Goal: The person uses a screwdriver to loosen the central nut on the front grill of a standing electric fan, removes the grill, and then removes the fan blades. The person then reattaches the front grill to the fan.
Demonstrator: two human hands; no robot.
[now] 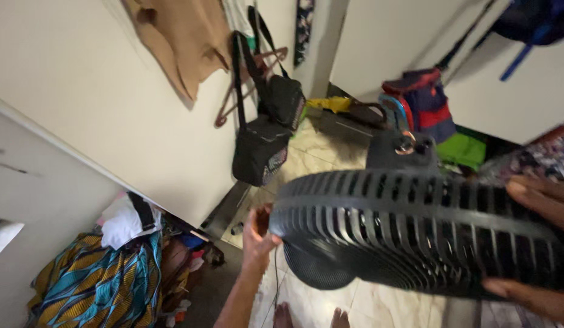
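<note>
A lived-in room of a home: clothes (184,42) and black bags (263,133) hang on a cream wall (99,103), a backpack (424,103) and patterned fabric (99,279) lie on the tiled floor (318,158).

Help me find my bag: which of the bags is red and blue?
The backpack on the floor beyond the fan. The two bags hanging on the wall are black.

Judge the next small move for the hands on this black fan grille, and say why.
Probably steady and level it first: the black fan grille is held in the air and tilted, with the left hand at one rim, the right hand at the other, above the tiled floor.
</note>
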